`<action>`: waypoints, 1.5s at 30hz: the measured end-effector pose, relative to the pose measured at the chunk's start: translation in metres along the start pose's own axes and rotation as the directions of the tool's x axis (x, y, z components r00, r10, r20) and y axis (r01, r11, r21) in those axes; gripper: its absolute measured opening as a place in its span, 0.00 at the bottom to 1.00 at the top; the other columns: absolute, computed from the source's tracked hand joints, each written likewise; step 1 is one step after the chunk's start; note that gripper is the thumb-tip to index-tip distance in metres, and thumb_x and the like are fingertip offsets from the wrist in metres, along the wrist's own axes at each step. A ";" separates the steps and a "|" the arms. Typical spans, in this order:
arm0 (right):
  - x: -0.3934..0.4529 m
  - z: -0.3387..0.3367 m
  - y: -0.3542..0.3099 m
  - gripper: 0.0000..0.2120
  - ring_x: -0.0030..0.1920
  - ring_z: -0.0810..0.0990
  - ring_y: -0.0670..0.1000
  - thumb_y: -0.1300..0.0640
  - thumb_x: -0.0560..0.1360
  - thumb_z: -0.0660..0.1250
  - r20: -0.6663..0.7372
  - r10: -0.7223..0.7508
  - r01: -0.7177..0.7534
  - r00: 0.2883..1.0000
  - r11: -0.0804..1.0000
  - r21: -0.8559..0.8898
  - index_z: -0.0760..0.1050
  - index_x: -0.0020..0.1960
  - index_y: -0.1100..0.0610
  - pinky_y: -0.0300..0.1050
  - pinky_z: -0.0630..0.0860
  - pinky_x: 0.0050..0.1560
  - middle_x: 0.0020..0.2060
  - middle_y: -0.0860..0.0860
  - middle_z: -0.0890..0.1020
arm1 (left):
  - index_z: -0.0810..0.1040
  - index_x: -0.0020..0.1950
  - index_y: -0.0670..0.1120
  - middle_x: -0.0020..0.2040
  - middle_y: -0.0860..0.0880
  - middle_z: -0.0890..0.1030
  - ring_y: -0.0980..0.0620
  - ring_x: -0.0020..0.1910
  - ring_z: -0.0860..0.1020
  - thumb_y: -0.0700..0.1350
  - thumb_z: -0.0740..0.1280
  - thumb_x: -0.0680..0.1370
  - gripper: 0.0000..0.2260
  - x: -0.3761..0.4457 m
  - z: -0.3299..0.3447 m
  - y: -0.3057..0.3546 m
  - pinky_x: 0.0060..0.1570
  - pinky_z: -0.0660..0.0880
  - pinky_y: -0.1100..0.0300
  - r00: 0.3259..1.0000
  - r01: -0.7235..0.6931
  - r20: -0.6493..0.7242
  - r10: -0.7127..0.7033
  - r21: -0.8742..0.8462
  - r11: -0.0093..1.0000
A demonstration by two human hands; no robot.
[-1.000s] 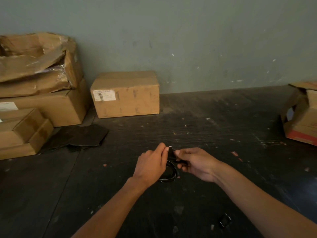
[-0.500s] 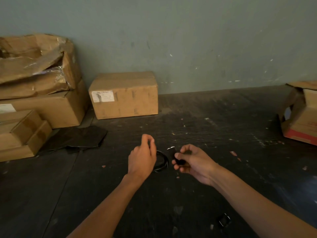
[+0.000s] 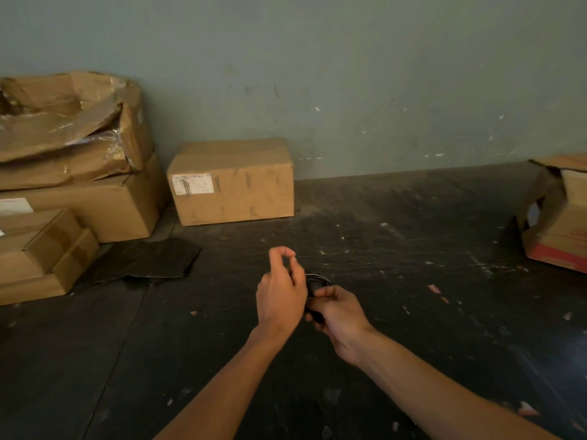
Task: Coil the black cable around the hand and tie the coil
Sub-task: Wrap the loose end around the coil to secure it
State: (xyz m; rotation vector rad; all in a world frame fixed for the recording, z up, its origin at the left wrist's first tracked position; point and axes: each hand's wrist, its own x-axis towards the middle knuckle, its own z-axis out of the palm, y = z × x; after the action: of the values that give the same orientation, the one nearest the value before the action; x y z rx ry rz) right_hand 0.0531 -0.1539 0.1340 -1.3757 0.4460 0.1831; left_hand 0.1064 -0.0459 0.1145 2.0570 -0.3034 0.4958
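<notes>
left hand (image 3: 281, 296) risen — pinching, apparently the tie | right hand (image 3: 341, 315) grip clasps cable coil (image 3: 314, 282)

Storage or stockroom setting. Worn cardboard boxes (image 3: 73, 173) stacked at 9–10 o'clock, another (image 3: 562, 214) at 3 o'clock; scuffed dark floor (image 3: 413, 281), bare marked wall (image 3: 349, 74) at 12.

Dark floor (image 3: 413, 312), cardboard boxes (image 3: 233, 182)

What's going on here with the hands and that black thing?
A person is bundling a black cable over a dark table. The right hand grips the small coil, while the left hand pinches something thin above it, probably a tie. Cardboard boxes stand behind.
</notes>
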 end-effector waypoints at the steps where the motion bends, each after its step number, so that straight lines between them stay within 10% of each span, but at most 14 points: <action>1: 0.001 0.001 0.002 0.08 0.42 0.80 0.52 0.65 0.77 0.66 -0.044 0.004 -0.002 0.999 0.999 0.038 0.76 0.55 0.58 0.46 0.76 0.44 0.49 0.58 0.83 | 0.65 0.57 0.54 0.29 0.50 0.76 0.58 0.24 0.75 0.43 0.59 0.82 0.07 -0.002 0.003 0.001 0.23 0.71 0.64 1.000 0.005 0.005 -0.005 -0.010 1.000; 8: 0.009 0.005 0.009 0.06 0.53 0.82 0.58 0.62 0.77 0.66 -0.184 0.097 -0.046 0.978 0.962 0.268 0.78 0.53 0.57 0.58 0.78 0.60 0.49 0.58 0.84 | 0.65 0.55 0.53 0.34 0.49 0.79 0.55 0.28 0.78 0.45 0.59 0.82 0.04 -0.015 0.015 0.003 0.27 0.78 0.54 0.997 0.026 0.071 -0.023 -0.041 0.999; 21: 0.011 0.000 0.014 0.07 0.41 0.82 0.52 0.63 0.74 0.70 -0.234 0.248 -0.205 0.940 0.960 0.193 0.79 0.53 0.60 0.44 0.78 0.39 0.42 0.58 0.84 | 0.65 0.54 0.53 0.28 0.51 0.75 0.57 0.24 0.74 0.45 0.59 0.83 0.05 -0.023 0.017 -0.003 0.23 0.73 0.57 0.993 -0.036 0.105 0.045 -0.082 0.996; 27: 0.013 -0.005 0.013 0.13 0.35 0.80 0.50 0.65 0.72 0.72 -0.278 0.097 -0.051 0.956 0.985 0.166 0.72 0.53 0.57 0.43 0.73 0.32 0.42 0.58 0.84 | 0.65 0.53 0.55 0.31 0.50 0.77 0.58 0.25 0.76 0.44 0.59 0.83 0.06 -0.021 0.015 -0.010 0.23 0.74 0.62 0.994 0.009 0.110 0.003 -0.110 0.994; 33: 0.007 -0.002 0.019 0.13 0.48 0.81 0.56 0.66 0.74 0.67 -0.189 -0.054 0.080 0.981 0.988 0.135 0.68 0.52 0.53 0.54 0.77 0.53 0.48 0.58 0.83 | 0.65 0.54 0.52 0.32 0.50 0.78 0.59 0.25 0.76 0.45 0.59 0.83 0.03 -0.018 0.018 -0.011 0.24 0.74 0.63 0.994 0.059 0.098 -0.047 -0.120 0.991; 40: 0.007 -0.007 0.019 0.12 0.48 0.81 0.53 0.67 0.76 0.65 -0.133 -0.085 0.103 0.987 0.985 0.136 0.67 0.52 0.53 0.46 0.73 0.43 0.49 0.55 0.83 | 0.74 0.50 0.46 0.38 0.47 0.81 0.52 0.34 0.81 0.50 0.56 0.84 0.11 -0.017 0.021 -0.013 0.34 0.80 0.53 0.962 0.201 0.200 -0.187 -0.048 0.978; 45: 0.009 -0.012 0.017 0.12 0.44 0.80 0.52 0.65 0.75 0.67 -0.118 -0.101 0.107 0.988 0.993 0.049 0.68 0.52 0.52 0.45 0.73 0.41 0.47 0.56 0.82 | 0.73 0.45 0.49 0.34 0.51 0.78 0.59 0.32 0.78 0.48 0.58 0.83 0.09 -0.018 0.020 -0.012 0.29 0.74 0.66 0.983 0.092 0.162 -0.090 -0.002 0.996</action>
State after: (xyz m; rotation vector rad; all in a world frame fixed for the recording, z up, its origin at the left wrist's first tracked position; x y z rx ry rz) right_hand 0.0521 -0.1633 0.1135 -1.3563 0.4708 0.0053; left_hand 0.1001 -0.0566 0.0880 2.0955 -0.3057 0.2714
